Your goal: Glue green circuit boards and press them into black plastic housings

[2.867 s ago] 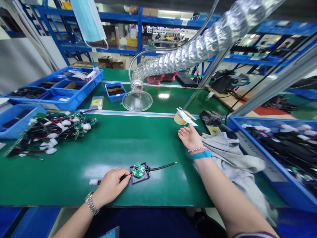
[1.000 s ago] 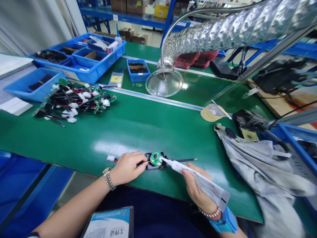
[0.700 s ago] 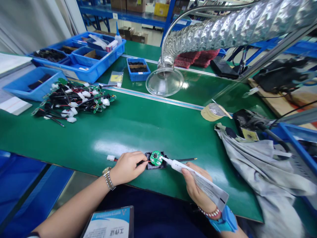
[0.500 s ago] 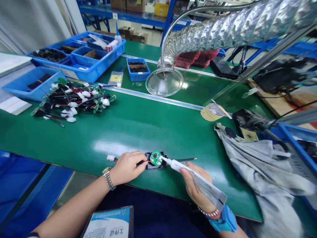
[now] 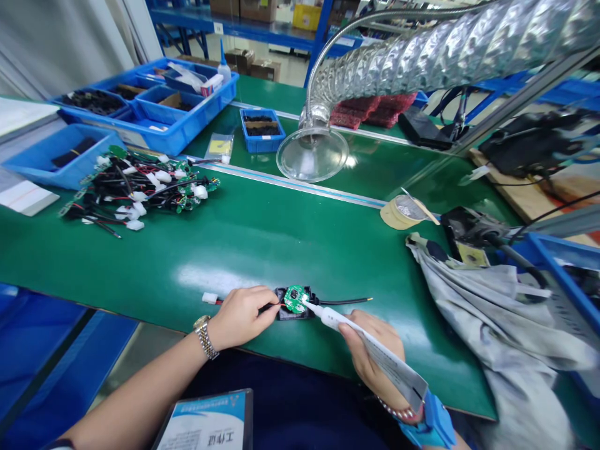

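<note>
A round green circuit board [image 5: 295, 299] lies on a small black housing [image 5: 293, 315] near the table's front edge. Red and black wires run left from it to a white connector [image 5: 210, 298]. My left hand [image 5: 244, 315] is closed on these wires beside the housing. In my right hand [image 5: 375, 350] is a white tube [image 5: 389, 362], held slanted, its narrow nozzle at the right part of the board. White material shows at the nozzle's tip. A black cable [image 5: 344, 302] extends right from the housing.
A pile of wired boards [image 5: 140, 187] lies left, beside blue bins [image 5: 178, 134]. A fume hood [image 5: 312, 155] hangs over the table's middle. A tape roll [image 5: 402, 212] and a grey cloth [image 5: 469, 300] are at the right.
The tube's nozzle has shifted slightly, and the tube's rear end has tipped a little lower with my right hand. White material now shows more clearly on the board. My left hand has stayed in place.
</note>
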The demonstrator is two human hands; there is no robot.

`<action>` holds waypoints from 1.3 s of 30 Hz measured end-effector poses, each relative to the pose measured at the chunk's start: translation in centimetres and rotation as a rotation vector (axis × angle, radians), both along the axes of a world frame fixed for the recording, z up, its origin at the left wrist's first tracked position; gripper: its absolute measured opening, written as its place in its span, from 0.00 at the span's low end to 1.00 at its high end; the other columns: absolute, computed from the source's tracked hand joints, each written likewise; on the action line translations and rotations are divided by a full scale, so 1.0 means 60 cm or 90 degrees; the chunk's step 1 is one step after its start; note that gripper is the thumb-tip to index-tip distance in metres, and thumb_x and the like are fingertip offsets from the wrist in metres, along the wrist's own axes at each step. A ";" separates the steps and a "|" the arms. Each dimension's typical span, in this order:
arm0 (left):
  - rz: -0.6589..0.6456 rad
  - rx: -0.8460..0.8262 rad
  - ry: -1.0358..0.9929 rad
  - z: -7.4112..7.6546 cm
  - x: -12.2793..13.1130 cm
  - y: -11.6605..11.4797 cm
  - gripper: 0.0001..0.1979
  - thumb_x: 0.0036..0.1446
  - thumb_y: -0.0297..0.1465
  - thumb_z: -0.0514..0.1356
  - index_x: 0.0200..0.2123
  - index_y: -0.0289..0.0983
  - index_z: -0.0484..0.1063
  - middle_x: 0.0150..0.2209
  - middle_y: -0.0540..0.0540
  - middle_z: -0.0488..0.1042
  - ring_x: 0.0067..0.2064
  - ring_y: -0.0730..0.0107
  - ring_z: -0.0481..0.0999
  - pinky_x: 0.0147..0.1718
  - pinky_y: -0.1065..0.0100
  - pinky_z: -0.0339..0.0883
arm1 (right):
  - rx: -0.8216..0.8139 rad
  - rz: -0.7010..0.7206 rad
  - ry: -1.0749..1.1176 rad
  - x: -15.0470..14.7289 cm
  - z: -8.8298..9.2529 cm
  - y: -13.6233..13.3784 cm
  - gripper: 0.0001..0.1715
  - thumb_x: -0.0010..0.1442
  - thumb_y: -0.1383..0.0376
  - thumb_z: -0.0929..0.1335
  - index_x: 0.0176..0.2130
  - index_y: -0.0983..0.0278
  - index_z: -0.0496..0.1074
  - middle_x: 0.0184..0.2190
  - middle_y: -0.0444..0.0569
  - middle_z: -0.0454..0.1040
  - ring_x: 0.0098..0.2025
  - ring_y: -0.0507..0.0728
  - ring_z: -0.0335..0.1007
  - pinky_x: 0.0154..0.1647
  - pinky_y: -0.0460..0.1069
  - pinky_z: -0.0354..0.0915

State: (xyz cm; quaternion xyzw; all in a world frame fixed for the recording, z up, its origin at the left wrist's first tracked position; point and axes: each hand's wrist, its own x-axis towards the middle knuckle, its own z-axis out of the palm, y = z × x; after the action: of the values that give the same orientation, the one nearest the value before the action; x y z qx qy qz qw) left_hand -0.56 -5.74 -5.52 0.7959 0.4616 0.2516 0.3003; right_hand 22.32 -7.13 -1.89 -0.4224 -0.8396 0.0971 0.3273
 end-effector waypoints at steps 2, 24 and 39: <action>-0.002 0.001 -0.001 0.000 0.000 0.000 0.08 0.57 0.29 0.52 0.29 0.37 0.69 0.26 0.50 0.70 0.27 0.73 0.69 0.27 0.73 0.59 | 0.001 0.005 -0.004 0.001 0.000 0.000 0.16 0.63 0.68 0.57 0.24 0.63 0.59 0.16 0.41 0.57 0.18 0.49 0.53 0.19 0.46 0.52; -0.001 -0.009 0.001 -0.001 -0.001 0.001 0.08 0.56 0.30 0.52 0.29 0.37 0.70 0.26 0.50 0.71 0.28 0.73 0.69 0.27 0.72 0.60 | 0.023 0.070 -0.029 -0.018 0.011 0.005 0.16 0.62 0.68 0.58 0.23 0.63 0.62 0.16 0.42 0.59 0.17 0.49 0.52 0.18 0.46 0.51; 0.003 -0.004 0.000 -0.002 -0.001 0.000 0.08 0.56 0.30 0.52 0.30 0.37 0.70 0.27 0.51 0.71 0.28 0.73 0.70 0.27 0.72 0.59 | -0.075 0.078 0.045 -0.026 0.008 0.006 0.18 0.60 0.67 0.61 0.19 0.63 0.62 0.14 0.42 0.58 0.16 0.49 0.50 0.19 0.46 0.50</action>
State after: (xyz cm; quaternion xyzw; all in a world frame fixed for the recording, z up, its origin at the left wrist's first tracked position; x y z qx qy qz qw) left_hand -0.61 -5.74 -5.65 0.7938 0.4644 0.2508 0.3023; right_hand 20.74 -6.74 -1.40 -0.3853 -0.8445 0.1813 0.3249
